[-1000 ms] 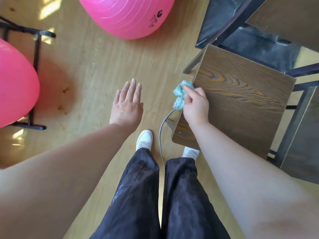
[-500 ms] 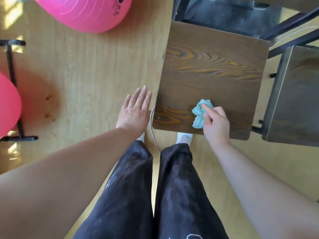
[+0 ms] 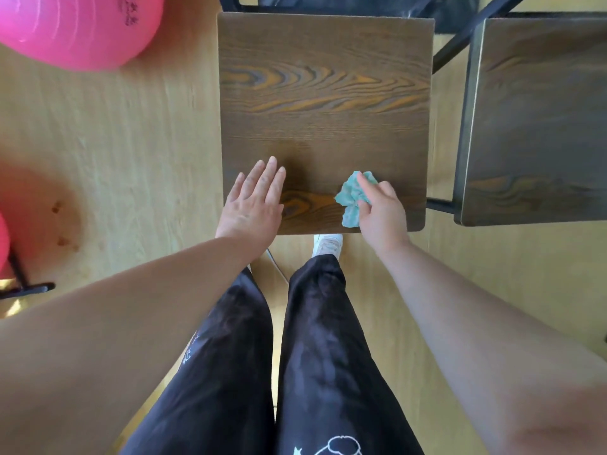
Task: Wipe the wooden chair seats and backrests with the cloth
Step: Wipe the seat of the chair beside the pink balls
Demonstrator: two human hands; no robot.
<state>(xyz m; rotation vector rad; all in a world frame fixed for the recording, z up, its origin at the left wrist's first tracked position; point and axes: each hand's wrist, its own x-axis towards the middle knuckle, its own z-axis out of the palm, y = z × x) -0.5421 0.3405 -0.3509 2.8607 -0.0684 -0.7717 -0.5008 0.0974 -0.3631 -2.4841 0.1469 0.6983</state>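
Note:
A dark brown wooden chair seat (image 3: 323, 93) with orange grain fills the middle of the view, right below me. My right hand (image 3: 381, 215) grips a crumpled teal cloth (image 3: 353, 197) and holds it on the seat near the front right corner. My left hand (image 3: 253, 205) lies with straight fingers over the seat's front left corner. A second wooden chair seat (image 3: 538, 119) on a black metal frame stands just to the right. No backrest is in view.
A pink exercise ball (image 3: 75, 27) lies on the wooden floor at the upper left. Another pink ball (image 3: 3, 241) sits in a black stand (image 3: 23, 284) at the left edge. My legs and a white shoe (image 3: 326, 246) stand at the seat's front edge.
The view has shifted so the seat is now straight in front of me. My left hand moved from beside the seat onto its front left corner. The cloth stayed on the front part.

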